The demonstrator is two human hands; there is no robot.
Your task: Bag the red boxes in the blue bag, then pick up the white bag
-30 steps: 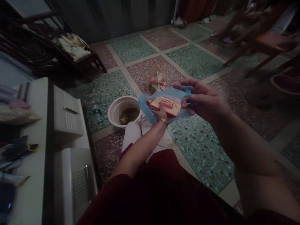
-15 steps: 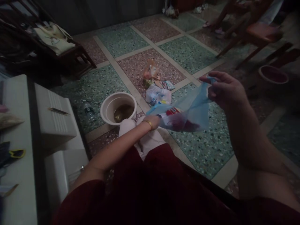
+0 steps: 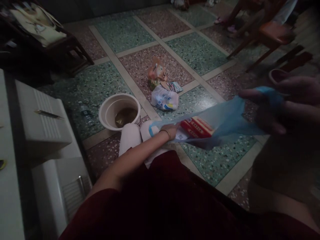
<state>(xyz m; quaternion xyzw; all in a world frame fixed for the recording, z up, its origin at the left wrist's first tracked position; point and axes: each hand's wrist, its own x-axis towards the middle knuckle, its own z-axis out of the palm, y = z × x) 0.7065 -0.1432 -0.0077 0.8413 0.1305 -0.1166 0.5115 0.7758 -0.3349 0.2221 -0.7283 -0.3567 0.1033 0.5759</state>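
The right hand (image 3: 287,103) is pinching one edge of the blue plastic bag (image 3: 225,118), stretching it wide, while the left hand (image 3: 171,128) is gripping the other end. A red box (image 3: 197,126) is lying inside, nearer the left hand, though blur hides detail. Compared with a moment ago, the bag is stretching wider and flatter.

a thin blue plastic bag (image 3: 225,116) stretches across the centre-right of the frame, pulled taut and translucent. inside it – a flat red-and-cream box (image 3: 197,127), tilted, lying at the bag's lower left end.
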